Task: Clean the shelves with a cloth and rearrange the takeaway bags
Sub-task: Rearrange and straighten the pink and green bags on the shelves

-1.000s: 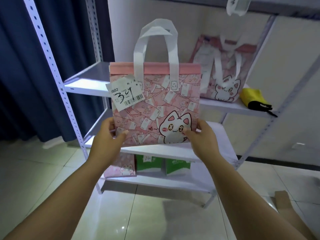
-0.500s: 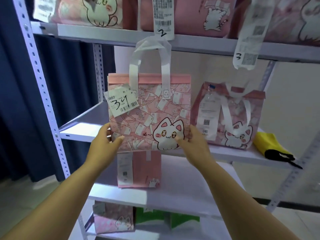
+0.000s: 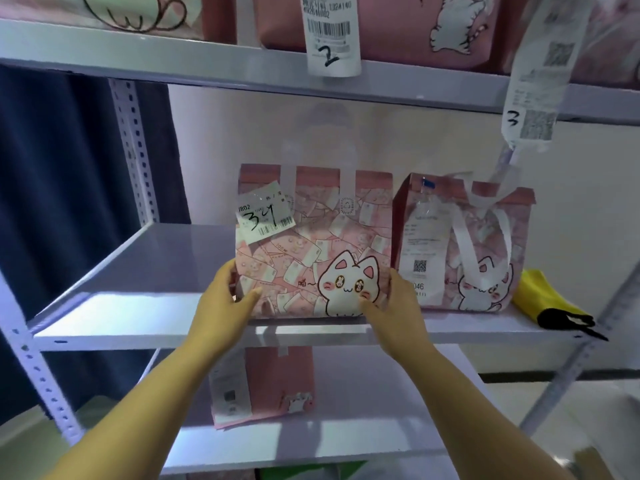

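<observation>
A pink takeaway bag (image 3: pixel 311 244) with a white cat print and a tag marked 34 stands upright on the middle shelf (image 3: pixel 131 317). My left hand (image 3: pixel 225 299) grips its lower left corner and my right hand (image 3: pixel 398 303) grips its lower right corner. A second pink cat bag (image 3: pixel 464 251) stands right beside it on the same shelf. A yellow cloth (image 3: pixel 540 296) with a black strap lies at the shelf's right end.
The upper shelf (image 3: pixel 207 64) holds more pink bags, with receipts marked 2 (image 3: pixel 330 32) and 3 (image 3: pixel 533 98) hanging down. Another pink bag (image 3: pixel 266 386) stands on the lower shelf. A dark blue curtain (image 3: pixel 62 188) hangs at the left.
Both hands lifted the bag marked 34 up from in front of the rack and set it down on the middle shelf, left of the second bag. The view rose with it.
</observation>
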`<state>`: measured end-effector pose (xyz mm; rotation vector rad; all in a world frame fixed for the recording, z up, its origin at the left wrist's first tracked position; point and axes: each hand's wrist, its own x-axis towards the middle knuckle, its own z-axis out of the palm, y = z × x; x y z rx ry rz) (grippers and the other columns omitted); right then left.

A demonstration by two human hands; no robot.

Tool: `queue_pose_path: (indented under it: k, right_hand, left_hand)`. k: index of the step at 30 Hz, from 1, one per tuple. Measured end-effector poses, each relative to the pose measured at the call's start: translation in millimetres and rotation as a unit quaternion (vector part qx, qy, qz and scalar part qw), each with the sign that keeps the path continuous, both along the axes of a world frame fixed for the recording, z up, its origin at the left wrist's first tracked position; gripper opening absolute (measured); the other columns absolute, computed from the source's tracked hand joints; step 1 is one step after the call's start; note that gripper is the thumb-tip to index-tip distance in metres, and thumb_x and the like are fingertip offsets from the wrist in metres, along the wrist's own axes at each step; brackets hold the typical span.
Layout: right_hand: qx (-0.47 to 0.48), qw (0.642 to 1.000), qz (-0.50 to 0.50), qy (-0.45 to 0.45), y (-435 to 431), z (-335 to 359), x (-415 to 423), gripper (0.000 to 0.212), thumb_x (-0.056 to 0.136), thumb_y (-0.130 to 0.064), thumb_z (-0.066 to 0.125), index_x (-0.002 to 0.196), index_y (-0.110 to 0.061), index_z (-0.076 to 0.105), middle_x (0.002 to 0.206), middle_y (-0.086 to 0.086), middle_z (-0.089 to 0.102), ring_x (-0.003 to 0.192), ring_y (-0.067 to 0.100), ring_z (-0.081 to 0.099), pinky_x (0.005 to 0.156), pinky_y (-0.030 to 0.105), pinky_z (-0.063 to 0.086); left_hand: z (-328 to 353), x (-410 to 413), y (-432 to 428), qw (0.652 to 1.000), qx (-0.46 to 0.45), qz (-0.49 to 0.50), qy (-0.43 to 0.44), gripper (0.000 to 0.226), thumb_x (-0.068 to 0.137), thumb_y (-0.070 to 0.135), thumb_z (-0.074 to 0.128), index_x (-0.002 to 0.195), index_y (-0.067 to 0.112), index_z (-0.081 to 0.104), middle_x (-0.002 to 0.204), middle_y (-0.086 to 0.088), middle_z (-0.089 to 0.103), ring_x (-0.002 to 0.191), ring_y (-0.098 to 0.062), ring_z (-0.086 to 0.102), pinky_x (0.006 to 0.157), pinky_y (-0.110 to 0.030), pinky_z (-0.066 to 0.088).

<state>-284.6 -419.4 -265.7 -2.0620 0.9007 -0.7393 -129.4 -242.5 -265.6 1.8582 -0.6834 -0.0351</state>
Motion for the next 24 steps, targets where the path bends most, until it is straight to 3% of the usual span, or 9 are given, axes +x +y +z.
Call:
queue_pose_path:
  k: [2,5,10,13,15,18,22,24]
  right_hand:
    - [-0.011,1.000,-0.012,0.010,0.2,1.9,2.1,0.062,0.085,-0.022,0.062,0.140,-0.020,0.034,0.134,0.001,0.039,0.120,0.016,0.043,0.101,0.028,0.036]
    - [-0.017,0.999,-0.028,0.013,0.8,-0.6,3.9,0.063,0.086,-0.017,0.063,0.142,-0.017,0.034,0.138,0.003,0.036,0.121,0.016,0.041,0.101,0.025,0.032]
    - [-0.015,0.999,-0.050,-0.003,1.1,-2.9,7.3,0.061,0.079,-0.020,0.066,0.134,-0.021,0.041,0.129,-0.001,0.045,0.116,0.016,0.048,0.103,0.039,0.042]
    - [-0.005,0.999,-0.048,-0.025,-4.5,-10.0,5.9,0.054,0.071,-0.033,0.065,0.122,-0.036,0.048,0.121,-0.009,0.054,0.111,0.013,0.054,0.094,0.043,0.050]
    - [-0.009,0.998,-0.049,-0.034,-3.8,-11.3,2.3,0.053,0.073,-0.036,0.065,0.124,-0.035,0.048,0.120,-0.011,0.055,0.110,0.011,0.055,0.092,0.041,0.051]
    - [-0.015,0.997,-0.060,-0.055,3.1,-5.6,-7.0,0.046,0.082,-0.027,0.065,0.125,-0.022,0.050,0.120,-0.007,0.053,0.104,0.011,0.053,0.088,0.030,0.047]
    - [-0.020,0.996,-0.035,-0.081,10.2,-6.7,-25.1,0.036,0.089,-0.019,0.062,0.123,-0.020,0.055,0.116,-0.008,0.054,0.097,0.005,0.053,0.074,0.007,0.037]
    - [-0.018,0.996,-0.013,-0.089,16.7,-9.1,-37.2,0.030,0.089,-0.021,0.061,0.119,-0.018,0.059,0.109,-0.009,0.059,0.096,0.003,0.056,0.077,0.007,0.039]
  left_hand:
    - [0.1,7.6,-5.7,1.000,-0.004,-0.018,-0.003,0.049,0.088,0.017,0.061,0.131,0.029,0.042,0.111,0.017,0.055,0.088,0.002,0.054,0.070,-0.017,0.039]
    - [-2.7,14.3,-9.2,0.999,-0.014,-0.039,0.002,0.049,0.088,0.016,0.062,0.130,0.031,0.042,0.111,0.019,0.055,0.087,0.009,0.052,0.070,-0.013,0.038]
    - [-5.5,19.6,-8.6,0.998,-0.022,-0.056,-0.001,0.050,0.088,0.015,0.062,0.131,0.032,0.042,0.111,0.023,0.053,0.088,0.014,0.049,0.071,-0.007,0.036]
    - [-6.4,19.1,-5.1,0.998,-0.027,-0.057,-0.003,0.052,0.088,0.015,0.062,0.133,0.030,0.041,0.108,0.025,0.053,0.090,0.010,0.052,0.073,-0.008,0.038]
    - [-7.4,18.0,-0.8,0.998,-0.024,-0.050,-0.004,0.055,0.088,0.017,0.062,0.137,0.025,0.038,0.114,0.021,0.052,0.098,-0.001,0.055,0.082,-0.015,0.041]
    - [-10.3,14.5,8.3,0.999,-0.004,-0.027,-0.016,0.059,0.088,0.021,0.062,0.140,0.019,0.035,0.131,0.005,0.052,0.111,-0.011,0.051,0.091,-0.026,0.041]
    - [-12.7,-1.9,22.9,0.999,0.016,0.005,-0.039,0.049,0.087,0.027,0.063,0.132,0.019,0.045,0.132,0.001,0.052,0.111,-0.011,0.050,0.084,-0.026,0.041]
    - [-16.8,-14.6,32.4,0.998,0.017,0.011,-0.052,0.040,0.087,0.028,0.062,0.125,0.021,0.050,0.128,0.002,0.053,0.107,-0.010,0.050,0.080,-0.024,0.041]
